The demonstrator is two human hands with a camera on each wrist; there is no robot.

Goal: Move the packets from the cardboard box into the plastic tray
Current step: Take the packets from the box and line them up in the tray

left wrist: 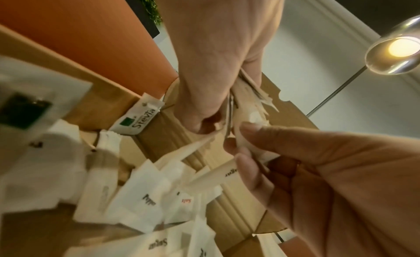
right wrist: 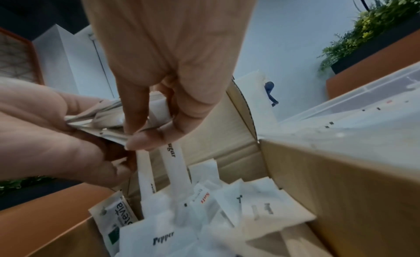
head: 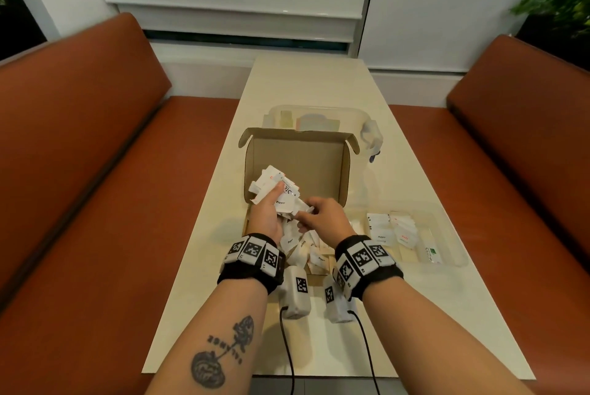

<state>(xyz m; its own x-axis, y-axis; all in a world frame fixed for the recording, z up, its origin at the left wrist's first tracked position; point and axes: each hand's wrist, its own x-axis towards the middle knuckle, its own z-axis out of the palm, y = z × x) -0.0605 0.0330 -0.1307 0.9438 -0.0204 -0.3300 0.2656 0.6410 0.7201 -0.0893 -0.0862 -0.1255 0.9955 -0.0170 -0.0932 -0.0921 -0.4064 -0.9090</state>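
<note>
- The left hand (head: 267, 216) is raised over the open cardboard box (head: 297, 155), fingers curled round a fanned bunch of white packets (head: 274, 185); the thumb lies across the top of the bunch.
- The right hand (head: 322, 219) meets it just to the right, fingers bent, pinching a slim sugar stick packet (right wrist: 173, 158) together with the near edge of that same bunch.
- In the right wrist view the stick hangs down from the fingertips (right wrist: 145, 140), the word "Sugar" printed along it.
- Below both hands, loose packets (head: 306, 251) lie heaped in the near part of the box, some marked Pepper, Salt and Sugar; a Stevia packet (left wrist: 136, 121) leans against the left wall of the box.
- The box lid stands open at the far side.
- To the right of the box, near it on the table (head: 319, 82), sits the clear plastic tray (head: 447, 235), with rows of white packets already lying in its compartments.
- Beyond the box stands a clear plastic container (head: 360, 117); its contents are too blurred to name.
- Orange-brown bench seats (head: 95, 155) run along both sides of the table.
</note>
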